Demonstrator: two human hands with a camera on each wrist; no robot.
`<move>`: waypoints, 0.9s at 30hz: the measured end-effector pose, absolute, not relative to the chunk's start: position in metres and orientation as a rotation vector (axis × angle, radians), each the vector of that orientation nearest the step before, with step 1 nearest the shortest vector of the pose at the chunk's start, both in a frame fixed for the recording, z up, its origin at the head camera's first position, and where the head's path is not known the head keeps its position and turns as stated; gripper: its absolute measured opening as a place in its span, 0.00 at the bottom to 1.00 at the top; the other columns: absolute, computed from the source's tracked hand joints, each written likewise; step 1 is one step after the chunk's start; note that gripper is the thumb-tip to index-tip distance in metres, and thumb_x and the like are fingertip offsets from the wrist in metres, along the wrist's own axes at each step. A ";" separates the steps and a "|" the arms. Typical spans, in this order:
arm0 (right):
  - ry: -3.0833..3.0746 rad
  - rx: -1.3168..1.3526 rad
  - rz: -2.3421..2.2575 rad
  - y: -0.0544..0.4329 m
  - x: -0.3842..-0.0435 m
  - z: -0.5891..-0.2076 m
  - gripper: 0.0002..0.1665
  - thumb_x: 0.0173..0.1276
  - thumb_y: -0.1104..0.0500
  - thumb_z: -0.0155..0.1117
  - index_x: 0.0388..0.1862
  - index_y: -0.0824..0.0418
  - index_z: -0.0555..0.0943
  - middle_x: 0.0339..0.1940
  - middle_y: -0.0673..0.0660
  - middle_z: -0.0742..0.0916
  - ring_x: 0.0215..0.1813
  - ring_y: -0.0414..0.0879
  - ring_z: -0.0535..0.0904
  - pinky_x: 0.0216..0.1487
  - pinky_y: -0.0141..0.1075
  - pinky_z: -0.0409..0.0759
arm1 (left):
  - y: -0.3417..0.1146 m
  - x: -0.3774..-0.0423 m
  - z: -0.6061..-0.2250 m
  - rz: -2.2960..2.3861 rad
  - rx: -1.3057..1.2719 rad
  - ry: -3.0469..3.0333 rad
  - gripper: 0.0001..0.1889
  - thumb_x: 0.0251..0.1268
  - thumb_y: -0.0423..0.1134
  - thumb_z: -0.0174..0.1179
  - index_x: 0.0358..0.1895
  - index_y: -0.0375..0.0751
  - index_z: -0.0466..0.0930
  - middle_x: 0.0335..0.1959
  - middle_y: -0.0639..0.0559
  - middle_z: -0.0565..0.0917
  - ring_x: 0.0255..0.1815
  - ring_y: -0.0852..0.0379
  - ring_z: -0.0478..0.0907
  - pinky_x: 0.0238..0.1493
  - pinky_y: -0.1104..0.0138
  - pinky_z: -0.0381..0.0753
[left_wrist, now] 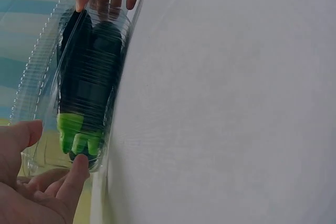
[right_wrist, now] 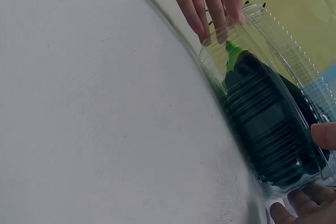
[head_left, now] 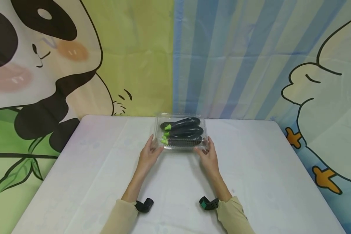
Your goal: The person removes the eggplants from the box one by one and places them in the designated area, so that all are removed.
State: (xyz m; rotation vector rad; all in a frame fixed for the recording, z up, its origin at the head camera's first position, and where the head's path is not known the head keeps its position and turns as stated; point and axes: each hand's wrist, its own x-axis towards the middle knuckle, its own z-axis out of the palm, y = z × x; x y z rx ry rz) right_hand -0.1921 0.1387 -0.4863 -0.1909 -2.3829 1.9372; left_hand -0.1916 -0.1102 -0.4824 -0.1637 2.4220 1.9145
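Observation:
A clear plastic clamshell box lies near the table's far edge with several dark eggplants inside, their green stem ends toward the left. At the box's left near corner, my left hand grips the side, thumb in front; the left wrist view shows its fingers under the box's lower edge. My right hand holds the right near corner in the same way. In the right wrist view, its thumb presses the rim while the other fingers reach under the bottom. The ridged front wall partly blurs the eggplants.
A white cloth covers the table. Behind it hangs a curtain with blue stripes and cartoon animals. A dark wrist device sits on the left wrist and another on the right.

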 end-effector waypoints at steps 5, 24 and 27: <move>-2.405 -0.164 1.956 0.143 -0.193 -0.483 0.48 0.69 0.55 0.62 0.80 0.56 0.47 0.80 0.61 0.58 0.78 0.59 0.58 0.78 0.47 0.60 | -0.111 -0.190 -0.482 1.878 -0.133 2.456 0.41 0.69 0.49 0.57 0.79 0.50 0.44 0.77 0.40 0.58 0.72 0.38 0.64 0.69 0.50 0.70; -2.398 -0.186 1.922 0.151 -0.193 -0.486 0.42 0.68 0.55 0.64 0.77 0.56 0.57 0.75 0.62 0.68 0.71 0.57 0.70 0.71 0.44 0.71 | -0.118 -0.184 -0.478 1.822 -0.066 2.446 0.36 0.74 0.49 0.49 0.79 0.51 0.43 0.77 0.41 0.58 0.63 0.43 0.77 0.58 0.60 0.82; -2.409 -0.160 1.907 0.151 -0.192 -0.486 0.42 0.69 0.56 0.62 0.77 0.59 0.56 0.75 0.62 0.68 0.71 0.58 0.70 0.71 0.44 0.71 | -0.118 -0.184 -0.478 1.821 -0.069 2.448 0.36 0.74 0.49 0.49 0.79 0.52 0.44 0.77 0.41 0.58 0.62 0.42 0.78 0.57 0.60 0.83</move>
